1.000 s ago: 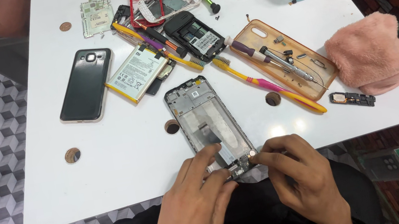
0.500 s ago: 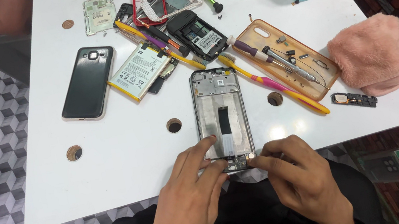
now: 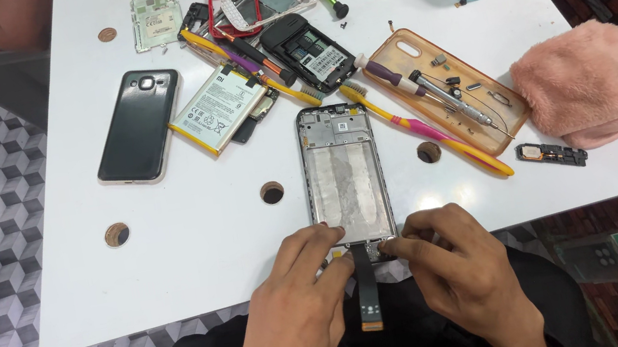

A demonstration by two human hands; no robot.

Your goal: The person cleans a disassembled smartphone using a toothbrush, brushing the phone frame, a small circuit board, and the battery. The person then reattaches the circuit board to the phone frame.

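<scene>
At the white desk's (image 3: 173, 263) near edge, left hand (image 3: 300, 317) and right hand (image 3: 460, 274) pinch the phone frame's (image 3: 345, 180) bottom; bare desk lies leftward.

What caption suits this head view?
Both hands, left hand and right hand, grip an opened phone frame at its bottom edge.

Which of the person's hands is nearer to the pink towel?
Right. The right hand sits at the phone frame's bottom edge, below-left of the pink towel; the left hand lies farther left, beyond the dangling flex cable.
</scene>
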